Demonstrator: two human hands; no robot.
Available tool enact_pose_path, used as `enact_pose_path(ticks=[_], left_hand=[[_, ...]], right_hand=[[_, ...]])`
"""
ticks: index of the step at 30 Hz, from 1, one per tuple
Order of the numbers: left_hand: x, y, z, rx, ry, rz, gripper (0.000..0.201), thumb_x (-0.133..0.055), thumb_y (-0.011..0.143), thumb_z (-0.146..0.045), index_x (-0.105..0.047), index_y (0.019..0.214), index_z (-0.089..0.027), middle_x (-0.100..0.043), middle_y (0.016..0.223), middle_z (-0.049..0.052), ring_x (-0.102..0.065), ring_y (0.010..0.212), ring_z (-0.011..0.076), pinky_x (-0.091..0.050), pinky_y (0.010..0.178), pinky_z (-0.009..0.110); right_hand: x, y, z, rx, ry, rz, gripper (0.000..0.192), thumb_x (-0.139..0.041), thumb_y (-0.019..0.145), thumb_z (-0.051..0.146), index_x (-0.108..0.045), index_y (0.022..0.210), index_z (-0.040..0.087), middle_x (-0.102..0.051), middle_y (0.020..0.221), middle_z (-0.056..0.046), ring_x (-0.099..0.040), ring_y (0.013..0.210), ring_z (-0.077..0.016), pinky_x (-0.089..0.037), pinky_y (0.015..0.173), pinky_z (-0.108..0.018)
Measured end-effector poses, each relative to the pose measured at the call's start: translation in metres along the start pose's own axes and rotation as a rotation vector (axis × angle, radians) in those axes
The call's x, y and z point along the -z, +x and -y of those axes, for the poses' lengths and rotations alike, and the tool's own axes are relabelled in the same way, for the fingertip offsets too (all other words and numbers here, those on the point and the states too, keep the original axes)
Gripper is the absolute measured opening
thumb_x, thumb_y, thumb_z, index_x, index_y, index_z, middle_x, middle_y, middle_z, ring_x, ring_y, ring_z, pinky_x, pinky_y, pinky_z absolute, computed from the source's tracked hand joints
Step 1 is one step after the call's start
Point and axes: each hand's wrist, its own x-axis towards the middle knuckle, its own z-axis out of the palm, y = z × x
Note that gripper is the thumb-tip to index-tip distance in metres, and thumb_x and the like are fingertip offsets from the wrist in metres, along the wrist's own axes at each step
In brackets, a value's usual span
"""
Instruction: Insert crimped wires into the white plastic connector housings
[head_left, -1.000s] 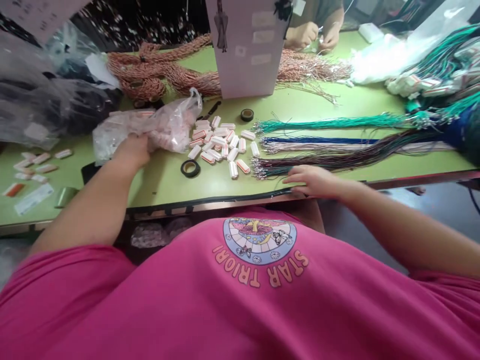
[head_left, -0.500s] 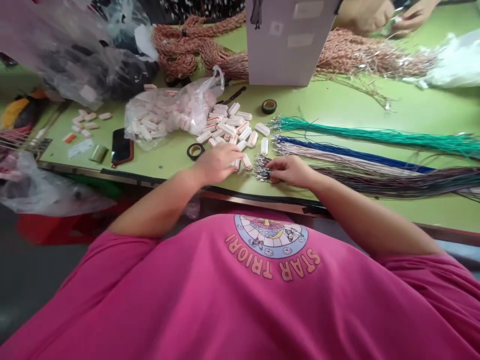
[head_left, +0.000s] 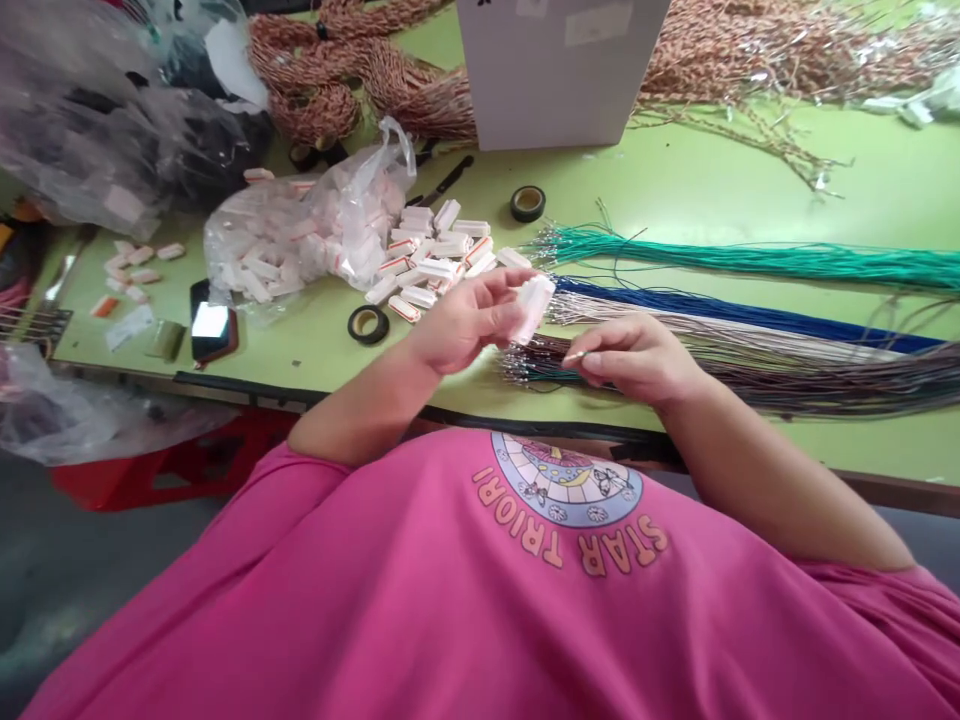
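Note:
My left hand (head_left: 472, 318) is closed on a white plastic connector housing (head_left: 535, 306), held up between thumb and fingers above the table. To the right of it, my right hand (head_left: 630, 358) pinches the end of a thin wire (head_left: 576, 355), whose tip points left toward the housing; the two are apart. Beneath my right hand lies a bundle of dark wires (head_left: 735, 370) with metal terminals at the left end. Blue wires (head_left: 720, 305) and green wires (head_left: 735, 258) lie farther back. Behind my left hand is a pile of white housings (head_left: 439, 255), some with orange strips.
A clear bag (head_left: 300, 235) holds more housings. Black tape rolls (head_left: 528, 204), a phone (head_left: 213, 325) and a knife (head_left: 448, 181) lie about. A pale box (head_left: 555, 85) stands at the back, among twisted brown wire bundles (head_left: 322, 85). The table's front edge has a dark strip (head_left: 247, 388).
My left hand has lifted a housing from the pile and moved right. My right hand has drawn back rightward from the terminal ends with a wire. The co-worker's hands have left the view.

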Motion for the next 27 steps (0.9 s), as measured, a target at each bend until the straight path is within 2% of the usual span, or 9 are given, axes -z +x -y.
enact_pose_path(ticks=[3, 6, 10, 13, 18, 23, 27], left_hand=[[-0.015, 0.004, 0.011, 0.1, -0.239, 0.101, 0.069, -0.076, 0.076, -0.054, -0.054, 0.135, -0.025, -0.07, 0.089, 0.004, -0.06, 0.068, 0.0121, -0.043, 0.058, 0.024], [-0.015, 0.003, 0.023, 0.176, -0.37, 0.124, 0.069, -0.08, 0.075, -0.048, -0.055, 0.135, -0.027, -0.074, 0.095, 0.004, -0.064, 0.072, 0.0119, -0.047, 0.061, 0.023], [-0.016, -0.001, 0.026, 0.246, -0.519, 0.152, 0.06, -0.084, 0.074, -0.034, -0.061, 0.128, -0.021, -0.075, 0.101, 0.006, -0.071, 0.084, 0.014, -0.055, 0.077, 0.026], [-0.022, -0.003, 0.025, 0.315, -0.594, 0.168, 0.059, -0.082, 0.077, -0.03, -0.06, 0.131, -0.018, -0.076, 0.1, 0.007, -0.073, 0.087, 0.017, -0.057, 0.08, 0.029], [-0.028, -0.006, 0.027, 0.369, -0.595, 0.2, 0.064, -0.076, 0.083, -0.026, -0.052, 0.142, -0.022, -0.075, 0.104, 0.008, -0.074, 0.088, 0.0179, -0.059, 0.076, 0.029], [-0.028, -0.006, 0.028, 0.299, -0.483, 0.2, 0.059, -0.077, 0.082, -0.032, -0.056, 0.136, -0.019, -0.074, 0.105, 0.009, -0.073, 0.091, 0.0189, -0.059, 0.075, 0.03], [-0.027, -0.004, 0.027, 0.252, -0.428, 0.188, 0.061, -0.082, 0.075, -0.04, -0.059, 0.126, -0.018, -0.071, 0.1, 0.007, -0.07, 0.083, 0.0159, -0.058, 0.074, 0.029]], right_hand=[[0.002, -0.008, 0.003, -0.015, -0.006, -0.099, 0.022, -0.075, 0.077, 0.04, -0.077, 0.085, 0.02, -0.059, 0.056, 0.001, -0.047, 0.049, -0.01, -0.034, 0.046, -0.026], [0.0, -0.011, 0.005, -0.054, -0.099, -0.173, 0.02, -0.072, 0.079, 0.042, -0.073, 0.08, 0.022, -0.057, 0.058, 0.001, -0.045, 0.048, -0.0106, -0.033, 0.045, -0.027], [-0.012, -0.013, 0.004, -0.011, -0.424, -0.32, 0.011, -0.063, 0.086, 0.032, -0.069, 0.08, 0.024, -0.063, 0.064, 0.001, -0.053, 0.054, -0.0127, -0.042, 0.052, -0.028], [-0.023, -0.015, 0.005, 0.036, -0.695, -0.408, 0.013, -0.059, 0.089, 0.027, -0.069, 0.081, 0.026, -0.071, 0.075, -0.001, -0.063, 0.064, -0.016, -0.049, 0.062, -0.031], [-0.032, -0.018, 0.004, 0.098, -0.931, -0.384, 0.019, -0.055, 0.09, 0.024, -0.072, 0.081, 0.026, -0.075, 0.077, -0.002, -0.067, 0.066, -0.0173, -0.05, 0.064, -0.031], [-0.031, -0.016, -0.007, 0.159, -1.079, -0.395, 0.024, -0.052, 0.092, 0.026, -0.074, 0.083, 0.023, -0.073, 0.07, -0.003, -0.066, 0.064, -0.0172, -0.049, 0.063, -0.03], [-0.03, -0.016, -0.009, 0.162, -1.132, -0.385, 0.026, -0.051, 0.093, 0.026, -0.074, 0.083, 0.022, -0.073, 0.069, -0.003, -0.066, 0.063, -0.0163, -0.048, 0.062, -0.029]])
